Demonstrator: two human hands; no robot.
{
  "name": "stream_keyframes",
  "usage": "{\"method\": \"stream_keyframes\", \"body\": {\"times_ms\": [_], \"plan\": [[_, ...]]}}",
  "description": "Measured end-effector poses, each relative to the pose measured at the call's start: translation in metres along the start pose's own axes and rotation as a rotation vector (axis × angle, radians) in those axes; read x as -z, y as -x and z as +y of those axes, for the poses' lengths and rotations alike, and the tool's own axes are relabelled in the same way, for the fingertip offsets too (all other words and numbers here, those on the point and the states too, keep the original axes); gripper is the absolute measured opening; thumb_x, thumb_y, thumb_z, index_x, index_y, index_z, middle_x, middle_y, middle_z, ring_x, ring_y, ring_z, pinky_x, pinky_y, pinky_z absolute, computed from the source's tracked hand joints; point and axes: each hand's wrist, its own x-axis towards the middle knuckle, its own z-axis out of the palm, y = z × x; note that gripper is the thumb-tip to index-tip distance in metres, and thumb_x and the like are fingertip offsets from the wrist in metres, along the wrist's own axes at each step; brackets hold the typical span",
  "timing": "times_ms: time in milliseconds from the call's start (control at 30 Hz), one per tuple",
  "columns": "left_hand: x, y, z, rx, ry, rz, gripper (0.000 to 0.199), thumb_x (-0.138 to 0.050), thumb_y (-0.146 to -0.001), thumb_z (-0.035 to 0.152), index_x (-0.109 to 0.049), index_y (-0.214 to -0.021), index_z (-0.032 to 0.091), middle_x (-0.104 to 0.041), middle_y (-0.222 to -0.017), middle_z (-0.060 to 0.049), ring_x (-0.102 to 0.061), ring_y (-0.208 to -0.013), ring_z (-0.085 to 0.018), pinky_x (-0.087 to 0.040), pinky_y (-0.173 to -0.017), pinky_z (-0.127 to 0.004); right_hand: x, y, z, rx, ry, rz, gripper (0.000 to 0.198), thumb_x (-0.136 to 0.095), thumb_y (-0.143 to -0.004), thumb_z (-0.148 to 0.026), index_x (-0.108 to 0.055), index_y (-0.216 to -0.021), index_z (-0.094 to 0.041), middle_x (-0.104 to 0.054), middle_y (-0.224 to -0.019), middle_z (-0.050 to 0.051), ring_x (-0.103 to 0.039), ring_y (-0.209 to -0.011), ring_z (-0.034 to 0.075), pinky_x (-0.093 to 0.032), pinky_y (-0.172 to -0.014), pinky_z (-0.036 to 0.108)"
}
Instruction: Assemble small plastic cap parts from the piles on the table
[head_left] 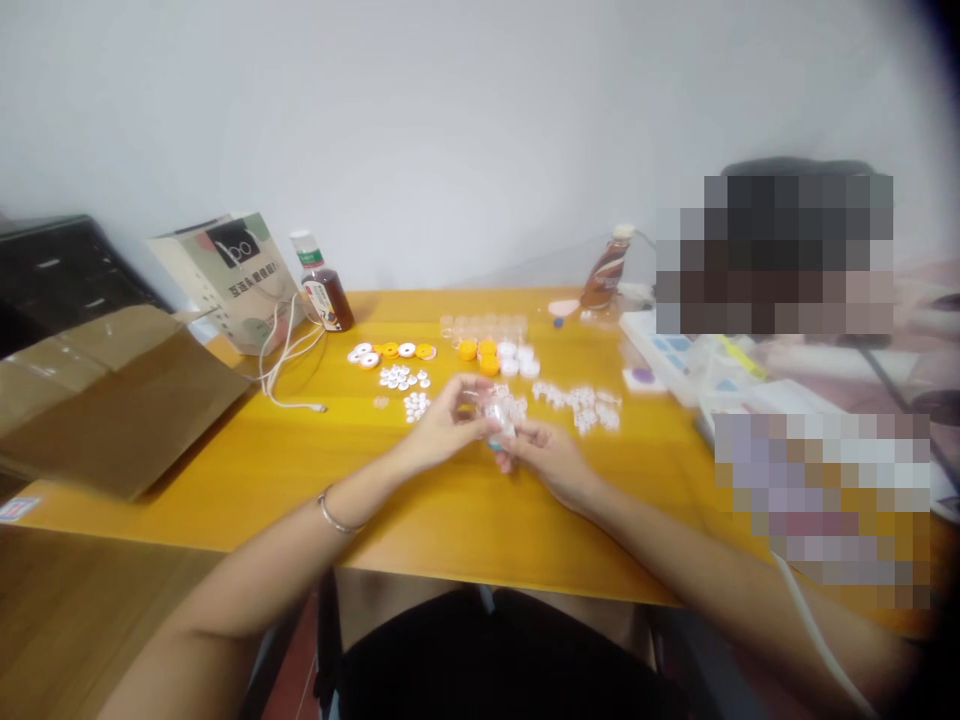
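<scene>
Both hands meet over the middle of the wooden table (450, 520). My left hand (454, 425) is closed, thumb and fingers around a small transparent plastic piece (497, 418). From the other side my right hand (551, 458) pinches the lower end of the same piece, where a bit of blue-green shows. Blur hides its exact kind. Just beyond the fingers lie small translucent parts (596, 408), orange caps (488, 358) and white caps (517, 360). Left of them are small white round pieces (403, 377) and a row of white and orange rings (390, 350).
Transparent cylindrical pieces (491, 326) stand farther back. At left are a cardboard box (127, 400), a paper bag (232, 280), a dark drink bottle (327, 295) and a white cable (274, 375). Another bottle (606, 270) stands back right, near a white tray (660, 350) and a pixelated person.
</scene>
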Motion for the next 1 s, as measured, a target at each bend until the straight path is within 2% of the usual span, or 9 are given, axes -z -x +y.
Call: {"method": "stream_keyframes", "body": {"times_ms": [133,267,400,500,567,667,767,900,1000], "plan": [[0.0013,0.0005,0.0006,0.044,0.070,-0.113,0.038,-0.055,-0.080,0.026,-0.043,-0.115,0.020,-0.053,-0.112,-0.011,-0.055,-0.097,-0.019,-0.045,-0.080,-0.032,0.0011,-0.0002,0.0017,0.010,0.020,-0.021,0.022,-0.068,-0.068,-0.034,-0.064,-0.075,-0.014,-0.061,-0.059,-0.001,-0.054,-0.050,0.008,-0.041,-0.051,0.021],[0.0029,0.0009,0.0033,0.020,-0.013,-0.036,0.038,-0.057,-0.078,0.027,-0.046,-0.113,0.020,-0.053,-0.111,-0.009,-0.054,-0.098,-0.018,-0.044,-0.081,-0.031,0.0001,0.0006,0.0016,0.011,0.024,-0.021,0.022,-0.068,-0.068,-0.035,-0.063,-0.076,-0.014,-0.061,-0.059,-0.002,-0.054,-0.050,0.008,-0.040,-0.051,0.021],[0.0042,-0.0009,0.0023,0.016,0.087,-0.060,0.039,-0.048,-0.083,0.034,-0.041,-0.119,0.019,-0.057,-0.105,-0.010,-0.055,-0.097,-0.019,-0.043,-0.083,-0.034,-0.0011,0.0016,0.0003,0.009,0.035,-0.031,0.023,-0.068,-0.068,-0.035,-0.063,-0.078,-0.014,-0.061,-0.060,-0.002,-0.054,-0.051,0.008,-0.040,-0.052,0.021],[0.0042,-0.0004,0.0025,-0.017,0.017,-0.001,0.043,-0.060,-0.077,0.030,-0.042,-0.115,0.019,-0.057,-0.101,-0.008,-0.056,-0.090,-0.017,-0.044,-0.078,-0.031,-0.0009,0.0020,-0.0003,0.008,0.042,-0.026,0.023,-0.068,-0.068,-0.035,-0.064,-0.079,-0.014,-0.061,-0.060,-0.001,-0.054,-0.051,0.008,-0.040,-0.050,0.021],[0.0034,0.0009,0.0040,0.002,0.009,-0.055,0.046,-0.062,-0.075,0.026,-0.041,-0.116,0.020,-0.057,-0.102,-0.009,-0.057,-0.088,-0.017,-0.045,-0.075,-0.030,-0.0002,0.0021,-0.0003,0.019,0.032,-0.026,0.023,-0.067,-0.068,-0.035,-0.063,-0.079,-0.014,-0.061,-0.060,-0.001,-0.054,-0.051,0.009,-0.039,-0.049,0.021],[0.0020,0.0026,0.0062,0.011,0.029,-0.137,0.043,-0.057,-0.078,0.024,-0.041,-0.118,0.022,-0.050,-0.117,-0.011,-0.052,-0.103,-0.020,-0.045,-0.081,-0.031,0.0008,0.0019,0.0002,0.039,0.033,-0.035,0.022,-0.066,-0.070,-0.035,-0.064,-0.078,-0.015,-0.061,-0.061,-0.001,-0.054,-0.052,0.008,-0.040,-0.051,0.021],[0.0015,0.0023,0.0055,-0.020,-0.014,-0.059,0.044,-0.061,-0.075,0.023,-0.043,-0.115,0.021,-0.051,-0.111,-0.009,-0.053,-0.100,-0.018,-0.045,-0.080,-0.030,0.0010,0.0017,0.0009,0.042,0.052,-0.045,0.022,-0.066,-0.070,-0.035,-0.063,-0.079,-0.016,-0.061,-0.062,-0.001,-0.054,-0.052,0.008,-0.041,-0.052,0.021],[0.0031,0.0003,0.0022,0.015,0.076,-0.103,0.043,-0.054,-0.080,0.026,-0.038,-0.119,0.022,-0.054,-0.109,-0.010,-0.054,-0.098,-0.019,-0.046,-0.079,-0.032,0.0003,0.0020,0.0011,0.034,0.061,-0.039,0.023,-0.066,-0.070,-0.036,-0.063,-0.079,-0.015,-0.061,-0.061,-0.001,-0.054,-0.051,0.008,-0.040,-0.050,0.021],[0.0035,0.0000,0.0013,-0.012,0.062,-0.034,0.048,-0.061,-0.075,0.023,-0.038,-0.117,0.022,-0.054,-0.105,-0.008,-0.054,-0.096,-0.018,-0.046,-0.076,-0.029,0.0002,0.0025,0.0011,0.035,0.054,-0.043,0.022,-0.066,-0.070,-0.035,-0.063,-0.079,-0.015,-0.061,-0.061,-0.001,-0.054,-0.051,0.008,-0.040,-0.051,0.021]]}}
